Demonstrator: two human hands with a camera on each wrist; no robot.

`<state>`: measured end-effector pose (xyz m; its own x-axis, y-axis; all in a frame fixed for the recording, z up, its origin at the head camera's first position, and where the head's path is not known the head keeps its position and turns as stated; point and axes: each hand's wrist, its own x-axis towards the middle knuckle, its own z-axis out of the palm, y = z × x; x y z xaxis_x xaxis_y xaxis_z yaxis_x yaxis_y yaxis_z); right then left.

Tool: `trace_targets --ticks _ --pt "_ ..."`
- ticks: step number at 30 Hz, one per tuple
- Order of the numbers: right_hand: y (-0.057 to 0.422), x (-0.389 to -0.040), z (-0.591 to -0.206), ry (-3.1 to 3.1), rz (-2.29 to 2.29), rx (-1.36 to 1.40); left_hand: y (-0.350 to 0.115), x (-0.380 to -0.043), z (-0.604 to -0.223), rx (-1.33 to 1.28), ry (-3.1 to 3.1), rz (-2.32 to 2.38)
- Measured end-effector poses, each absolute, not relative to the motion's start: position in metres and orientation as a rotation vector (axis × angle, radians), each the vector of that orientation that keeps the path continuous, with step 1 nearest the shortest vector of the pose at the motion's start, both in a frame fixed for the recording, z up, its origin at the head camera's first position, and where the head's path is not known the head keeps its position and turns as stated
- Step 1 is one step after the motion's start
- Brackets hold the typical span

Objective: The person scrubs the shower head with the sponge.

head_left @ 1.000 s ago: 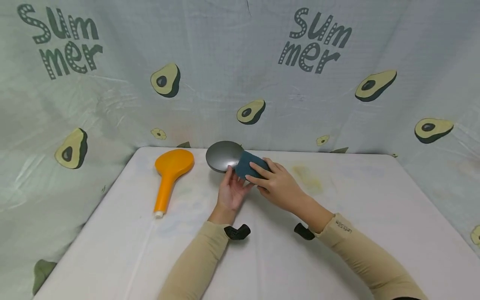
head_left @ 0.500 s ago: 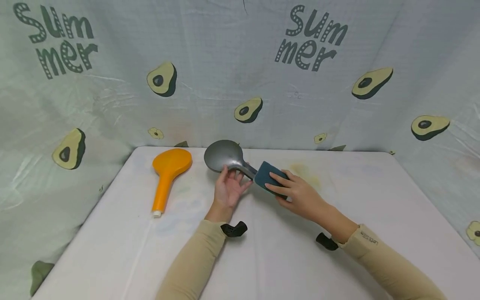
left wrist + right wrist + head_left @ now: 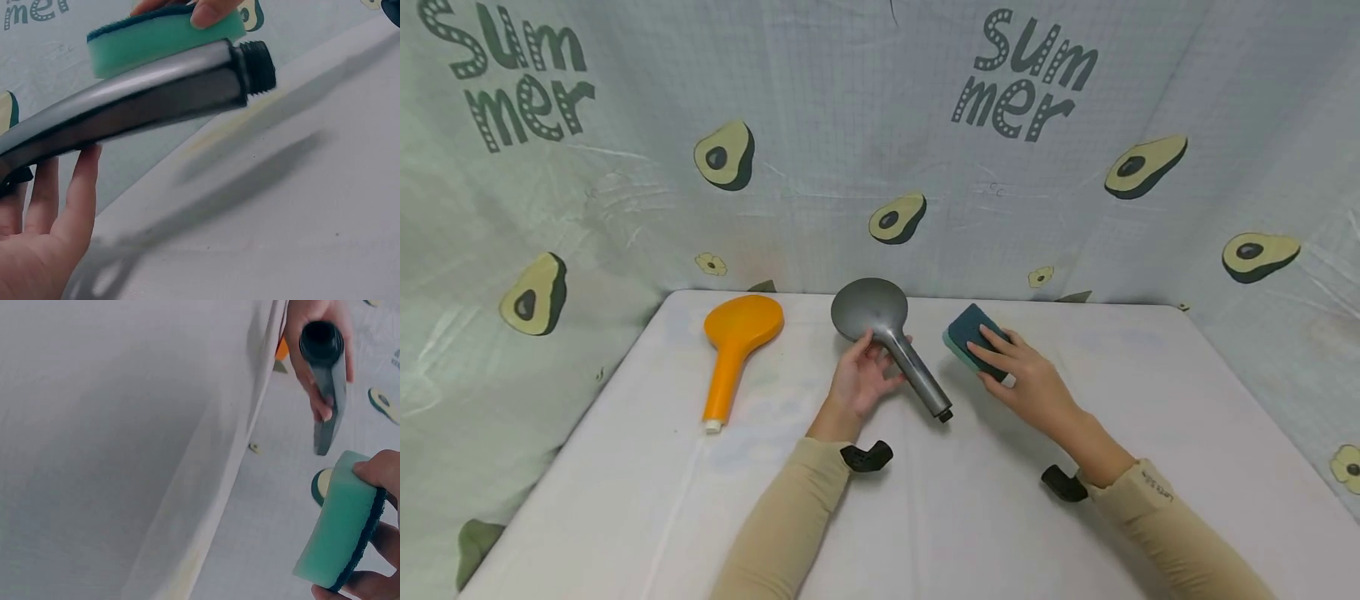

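Note:
My left hand (image 3: 854, 392) holds a grey shower head (image 3: 871, 307) by its neck, above the table. The round head points away from me, and its handle slants toward the front right. In the left wrist view the handle (image 3: 156, 94) ends in a black threaded connector (image 3: 257, 67), and its shadow falls on the cloth below. Right of the handle, my right hand (image 3: 1036, 390) grips a sponge (image 3: 973, 332) between thumb and fingers. The right wrist view shows the green foam side of the sponge (image 3: 344, 519) and its dark scouring layer, apart from the handle.
An orange shower head (image 3: 735, 354) lies on the left of the white-covered table (image 3: 970, 525), its white connector toward me. A fabric backdrop (image 3: 820, 108) printed with avocados hangs right behind the table's far edge.
My right hand has drawn the sponge rightward off the grey shower head and away from its handle. The shower head has shifted slightly right, its handle now swung nearer to me and fully visible.

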<state>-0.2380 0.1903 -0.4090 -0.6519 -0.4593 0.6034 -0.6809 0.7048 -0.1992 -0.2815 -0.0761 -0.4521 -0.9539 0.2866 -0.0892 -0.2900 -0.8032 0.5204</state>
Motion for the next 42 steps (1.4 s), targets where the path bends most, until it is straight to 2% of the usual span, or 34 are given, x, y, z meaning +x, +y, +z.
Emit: trace_targets --ticks 18,42 --pt "0.224 -0.253 -0.405 -2.654 0.762 0.394 -0.06 -0.283 -0.456 0.044 1.29 2.483" --pt "0.267 -0.271 -0.406 -2.892 0.692 0.181 -0.055 -0.28 -0.456 -0.043 1.401 2.42"
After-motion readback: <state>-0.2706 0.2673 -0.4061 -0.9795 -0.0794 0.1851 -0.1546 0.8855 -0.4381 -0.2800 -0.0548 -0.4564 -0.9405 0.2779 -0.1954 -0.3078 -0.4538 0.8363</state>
